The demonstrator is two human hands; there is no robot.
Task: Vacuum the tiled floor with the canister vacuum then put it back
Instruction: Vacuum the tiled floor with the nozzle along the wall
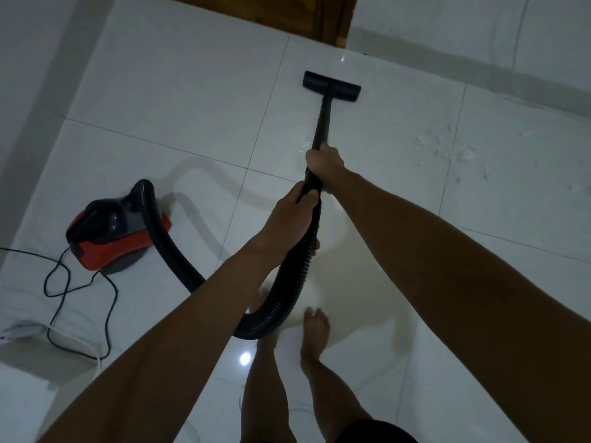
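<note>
A red and dark grey canister vacuum (112, 233) sits on the white tiled floor (179, 100) at the left. Its black ribbed hose (287, 282) loops down past my feet and up to a black wand (322, 123). The flat black floor head (331, 86) rests on the tiles ahead of me, close to the far wall. My right hand (324, 163) grips the wand higher up. My left hand (292, 215) holds the hose end just below it. Small white scraps (447, 148) lie scattered on the tiles to the right of the wand.
A black power cord (64, 292) trails in loops from the canister toward a white power strip (19, 332) at the left edge. A wooden door (287, 14) stands at the top. White walls (479, 36) border the floor at left and right. My bare feet (315, 334) stand below the hose.
</note>
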